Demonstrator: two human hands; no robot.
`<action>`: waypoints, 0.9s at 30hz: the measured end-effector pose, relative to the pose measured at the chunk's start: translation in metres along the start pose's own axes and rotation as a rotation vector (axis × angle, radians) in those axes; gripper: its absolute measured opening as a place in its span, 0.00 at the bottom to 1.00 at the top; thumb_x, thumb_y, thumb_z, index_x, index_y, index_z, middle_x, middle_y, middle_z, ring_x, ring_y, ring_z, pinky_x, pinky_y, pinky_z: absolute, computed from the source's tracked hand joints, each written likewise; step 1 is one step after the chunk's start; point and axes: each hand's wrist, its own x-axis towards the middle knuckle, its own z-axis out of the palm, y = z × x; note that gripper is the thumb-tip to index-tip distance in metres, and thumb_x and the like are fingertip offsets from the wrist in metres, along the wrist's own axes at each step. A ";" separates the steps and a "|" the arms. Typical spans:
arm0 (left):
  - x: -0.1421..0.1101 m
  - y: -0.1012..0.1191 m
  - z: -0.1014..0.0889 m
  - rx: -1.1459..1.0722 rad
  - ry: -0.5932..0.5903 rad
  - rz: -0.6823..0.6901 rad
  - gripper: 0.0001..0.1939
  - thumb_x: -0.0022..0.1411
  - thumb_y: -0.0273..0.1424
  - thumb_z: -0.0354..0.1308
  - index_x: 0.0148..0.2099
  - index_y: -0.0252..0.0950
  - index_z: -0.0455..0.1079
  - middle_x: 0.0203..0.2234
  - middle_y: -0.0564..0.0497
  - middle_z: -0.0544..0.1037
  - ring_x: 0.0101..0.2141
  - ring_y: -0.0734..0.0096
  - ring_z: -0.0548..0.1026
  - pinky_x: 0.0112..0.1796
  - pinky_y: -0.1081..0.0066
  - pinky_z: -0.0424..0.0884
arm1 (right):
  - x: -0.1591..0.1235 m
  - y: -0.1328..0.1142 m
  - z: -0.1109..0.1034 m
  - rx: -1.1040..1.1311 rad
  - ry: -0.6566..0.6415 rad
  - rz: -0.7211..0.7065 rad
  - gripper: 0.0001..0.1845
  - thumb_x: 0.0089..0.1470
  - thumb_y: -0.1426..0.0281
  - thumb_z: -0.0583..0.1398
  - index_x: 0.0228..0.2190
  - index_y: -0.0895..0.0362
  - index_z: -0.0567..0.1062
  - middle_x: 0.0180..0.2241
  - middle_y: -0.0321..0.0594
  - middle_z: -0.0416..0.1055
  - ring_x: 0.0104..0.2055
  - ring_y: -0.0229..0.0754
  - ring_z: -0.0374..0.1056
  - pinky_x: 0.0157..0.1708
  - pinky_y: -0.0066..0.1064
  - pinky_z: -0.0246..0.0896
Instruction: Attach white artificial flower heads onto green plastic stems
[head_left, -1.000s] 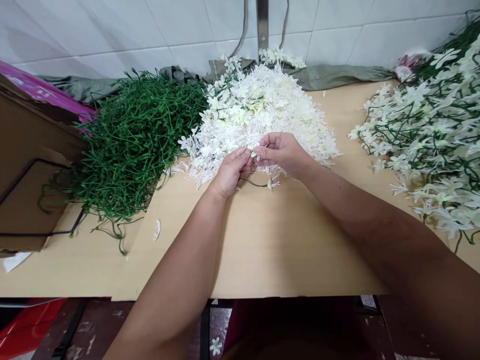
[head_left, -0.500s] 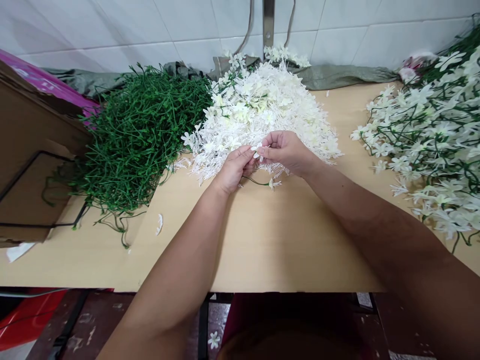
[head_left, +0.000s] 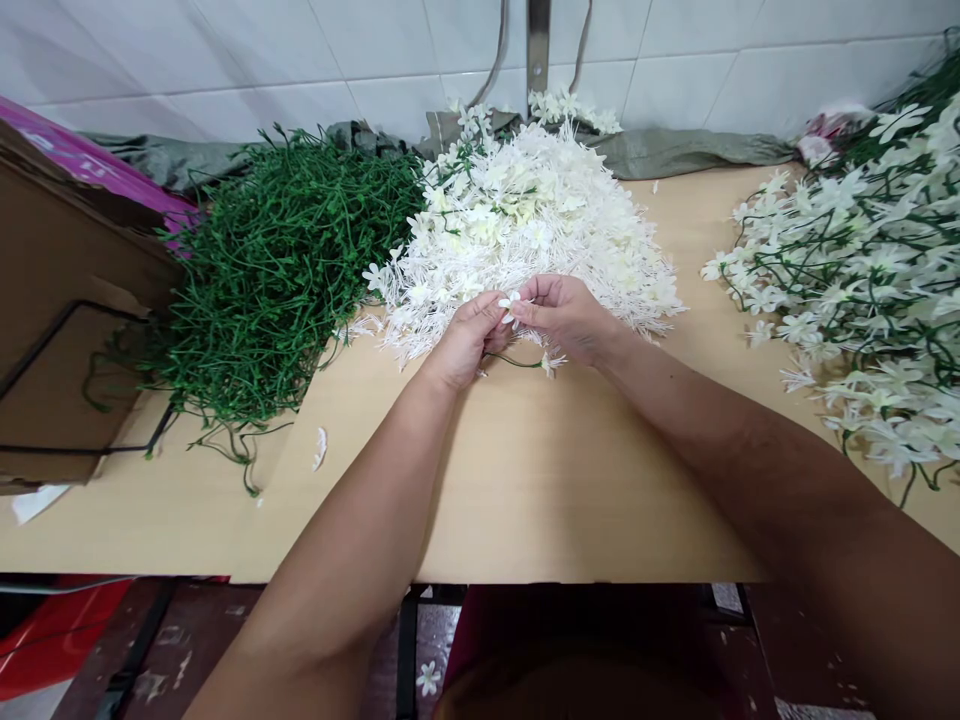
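Observation:
Above the front edge of the white pile, my left hand (head_left: 471,340) and my right hand (head_left: 574,318) meet around a small white artificial flower (head_left: 510,304). The thumb and fingers of my right hand pinch its petals. My left hand is closed just beside the bloom, on a green plastic stem (head_left: 517,361). One branch of this stem sticks out below my hands and carries another white blossom (head_left: 552,364) at its tip. My left fingers hide the rest of the stem. Right behind my hands rises the heap of loose white flowers (head_left: 600,220).
Green stems (head_left: 292,270) are heaped at the left, beside a cardboard box (head_left: 52,330) with a black wire frame. Stemmed white flowers (head_left: 877,290) lie piled at the right. A white scrap (head_left: 320,449) lies on the tabletop (head_left: 525,500). The tiled wall (head_left: 390,50) stands behind.
My right hand has dropped slightly toward me, still pinching the flower. The flower has tilted and shifted a little left. My left hand has barely moved.

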 end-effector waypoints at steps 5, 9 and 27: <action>-0.001 -0.001 0.004 0.002 0.015 0.010 0.23 0.44 0.40 0.70 0.21 0.34 0.58 0.14 0.60 0.55 0.16 0.86 0.50 0.19 0.78 0.43 | -0.001 -0.002 0.005 -0.030 0.047 -0.011 0.27 0.22 0.61 0.77 0.21 0.59 0.70 0.19 0.30 0.71 0.23 0.30 0.66 0.28 0.24 0.65; -0.002 -0.001 0.008 0.021 0.023 0.019 0.23 0.44 0.41 0.69 0.21 0.35 0.58 0.13 0.60 0.55 0.16 0.86 0.49 0.20 0.78 0.43 | -0.002 -0.004 0.006 -0.039 0.061 -0.021 0.28 0.24 0.59 0.76 0.21 0.58 0.69 0.19 0.31 0.72 0.23 0.32 0.68 0.27 0.25 0.67; -0.005 -0.001 0.009 0.043 -0.005 -0.007 0.21 0.42 0.41 0.68 0.23 0.35 0.61 0.13 0.60 0.54 0.16 0.85 0.49 0.21 0.75 0.41 | 0.001 -0.005 -0.008 -0.217 -0.143 -0.037 0.24 0.35 0.59 0.74 0.25 0.58 0.67 0.21 0.29 0.69 0.25 0.30 0.65 0.25 0.23 0.60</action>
